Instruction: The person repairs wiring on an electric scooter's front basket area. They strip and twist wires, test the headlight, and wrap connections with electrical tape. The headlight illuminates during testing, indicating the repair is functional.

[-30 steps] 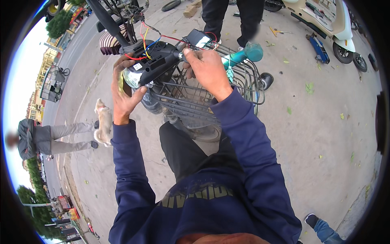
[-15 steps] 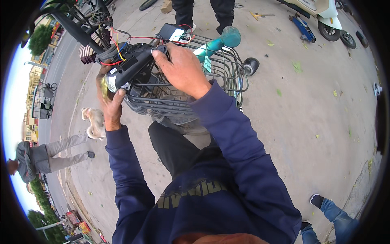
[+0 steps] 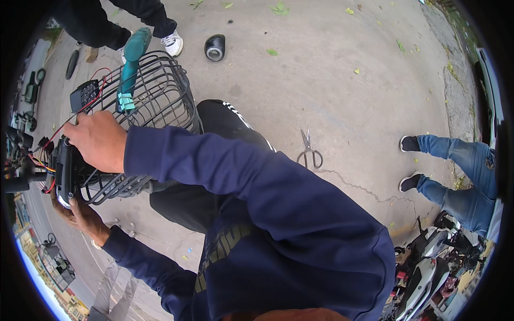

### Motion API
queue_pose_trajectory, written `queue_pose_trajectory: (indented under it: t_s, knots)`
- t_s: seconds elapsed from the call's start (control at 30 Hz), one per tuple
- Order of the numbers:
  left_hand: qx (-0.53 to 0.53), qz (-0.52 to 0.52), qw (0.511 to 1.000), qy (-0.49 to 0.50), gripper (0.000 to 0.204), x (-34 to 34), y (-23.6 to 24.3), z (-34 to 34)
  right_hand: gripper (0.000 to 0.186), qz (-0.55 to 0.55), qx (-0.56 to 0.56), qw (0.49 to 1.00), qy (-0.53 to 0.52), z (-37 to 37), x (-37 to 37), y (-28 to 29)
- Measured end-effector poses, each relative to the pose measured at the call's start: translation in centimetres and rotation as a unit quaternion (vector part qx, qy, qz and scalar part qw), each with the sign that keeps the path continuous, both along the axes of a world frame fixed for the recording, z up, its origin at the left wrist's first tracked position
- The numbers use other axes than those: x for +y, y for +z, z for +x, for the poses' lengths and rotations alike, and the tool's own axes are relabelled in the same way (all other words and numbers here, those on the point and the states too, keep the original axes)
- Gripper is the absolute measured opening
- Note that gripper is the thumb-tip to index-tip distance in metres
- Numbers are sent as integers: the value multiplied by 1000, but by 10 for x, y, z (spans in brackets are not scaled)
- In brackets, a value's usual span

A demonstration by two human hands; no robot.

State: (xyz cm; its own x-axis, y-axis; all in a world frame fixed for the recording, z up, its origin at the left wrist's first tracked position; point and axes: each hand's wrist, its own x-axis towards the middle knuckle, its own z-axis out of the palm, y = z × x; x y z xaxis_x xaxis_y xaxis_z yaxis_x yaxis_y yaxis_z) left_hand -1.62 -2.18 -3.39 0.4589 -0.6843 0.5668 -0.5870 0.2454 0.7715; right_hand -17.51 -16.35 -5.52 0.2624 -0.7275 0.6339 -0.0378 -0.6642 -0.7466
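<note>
Black plastic formed the housing (image 3: 65,170), held at the left of the view just beside the basket (image 3: 188,104). The right hand (image 3: 98,140) had closed over its upper end, while the left hand (image 3: 84,220) gripped the lower end, thumb on the near side (the other fingers were partly hidden). Red and yellow wires (image 3: 44,165) lay close along the housing's far side. Across the basket rested a teal tool (image 3: 137,45), with a black box (image 3: 84,95) near it. Beyond the basket, on the ground, lay a round black part (image 3: 215,48), near a white shoe (image 3: 172,43) of someone in black trousers. Scissors (image 3: 308,151) lay well apart from the basket, and farther right stood someone in jeans (image 3: 455,155), above a jumble of scooters (image 3: 425,278).
</note>
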Motion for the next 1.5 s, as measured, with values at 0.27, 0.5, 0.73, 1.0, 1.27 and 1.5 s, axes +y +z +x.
queue_pose_trajectory:
  t_s: [0.27, 0.5, 0.73, 1.0, 1.27, 1.5]
  knots:
    - [-44, -1, 999, -1, 68, 8, -5, 22, 28, 27, 47, 998, 41, -7, -2, 4]
    - [-42, -18, 999, -18, 73, -19, 14, -8, 39, 224, -3, 958, 181, -16, -30, 8]
    - [-147, 18, 989, 7, 80, -3, 9, 1, 44, 384, 7, 880, 280, -17, -37, 13]
    - [-86, -6, 996, 12, 89, -12, 9, -14, 32, 361, -13, 884, 297, -24, -34, 9]
    - [-49, -1, 999, 7, 94, -8, 6, -11, 27, 296, -32, 911, 286, -21, -29, 1]
    - [2, -8, 1000, -13, 90, -7, 8, -13, 13, 22, 38, 997, 69, -18, -11, 2]
